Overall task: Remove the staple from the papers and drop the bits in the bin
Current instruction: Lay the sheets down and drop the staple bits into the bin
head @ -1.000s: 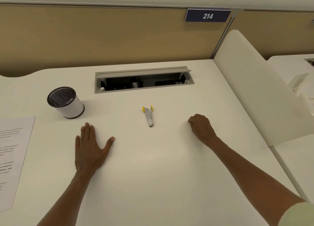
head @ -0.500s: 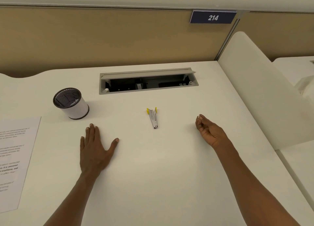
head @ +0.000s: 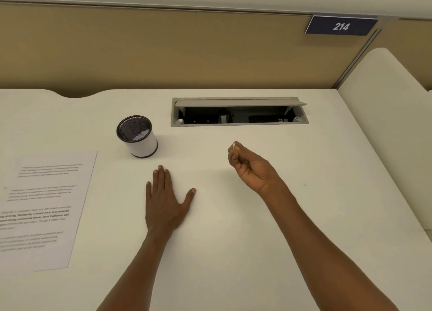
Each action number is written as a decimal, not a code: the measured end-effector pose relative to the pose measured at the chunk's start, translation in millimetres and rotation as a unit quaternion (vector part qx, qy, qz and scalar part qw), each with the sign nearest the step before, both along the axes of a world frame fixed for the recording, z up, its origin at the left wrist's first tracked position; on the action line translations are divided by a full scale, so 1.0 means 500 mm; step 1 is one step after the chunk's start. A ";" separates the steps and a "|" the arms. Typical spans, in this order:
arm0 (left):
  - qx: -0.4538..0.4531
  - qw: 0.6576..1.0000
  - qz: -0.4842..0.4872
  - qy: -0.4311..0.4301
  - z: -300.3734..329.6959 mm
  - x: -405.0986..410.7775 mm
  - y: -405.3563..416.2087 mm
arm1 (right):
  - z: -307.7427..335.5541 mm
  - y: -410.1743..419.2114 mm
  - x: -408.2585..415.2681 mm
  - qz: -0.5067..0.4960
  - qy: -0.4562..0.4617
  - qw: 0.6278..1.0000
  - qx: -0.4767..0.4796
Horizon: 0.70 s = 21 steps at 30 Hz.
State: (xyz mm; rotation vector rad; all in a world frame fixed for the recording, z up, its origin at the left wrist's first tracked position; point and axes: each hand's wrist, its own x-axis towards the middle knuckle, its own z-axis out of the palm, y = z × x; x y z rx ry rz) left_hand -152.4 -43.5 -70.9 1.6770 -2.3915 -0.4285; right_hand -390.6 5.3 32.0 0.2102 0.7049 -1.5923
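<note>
papers (head: 44, 207) look unstapled | my right hand (head: 251, 168) pinches a bit (head: 233, 144) | left hand (head: 164, 200) flat | bin (head: 137, 136) drop left

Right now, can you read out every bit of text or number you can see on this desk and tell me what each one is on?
"214": white digits on the dark blue rectangular sign fixed to the tan partition wall.
The white printed paper sheet on the white desk: several paragraphs, one in bold, all too blurred to read.
Nothing readable on the round white bin with black mesh rim.
</note>
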 end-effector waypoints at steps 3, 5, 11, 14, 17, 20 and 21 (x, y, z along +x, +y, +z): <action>-0.001 1.000 0.003 0.004 -0.001 -0.001 0.000 | 0.029 -0.076 0.070 0.049 -0.008 0.999 -0.019; -0.001 1.000 0.003 0.005 -0.001 0.000 0.000 | 0.047 -0.128 0.110 0.072 0.000 0.997 -0.030; 0.007 1.000 0.001 0.014 0.001 0.001 -0.001 | 0.076 -0.279 0.204 0.135 0.137 0.981 -0.014; 0.011 1.000 0.001 0.018 0.002 0.001 -0.002 | 0.074 -0.344 0.238 0.153 0.264 0.952 -0.004; 0.009 1.000 -0.001 0.021 0.002 0.000 -0.001 | 0.078 -0.392 0.266 0.202 0.518 0.831 0.007; 0.007 1.000 0.001 0.031 0.003 0.000 -0.002 | 0.085 -0.422 0.291 0.269 0.789 0.552 0.007; 0.008 0.999 0.001 0.032 0.003 0.000 -0.002 | 0.088 -0.425 0.300 0.279 0.825 0.492 0.001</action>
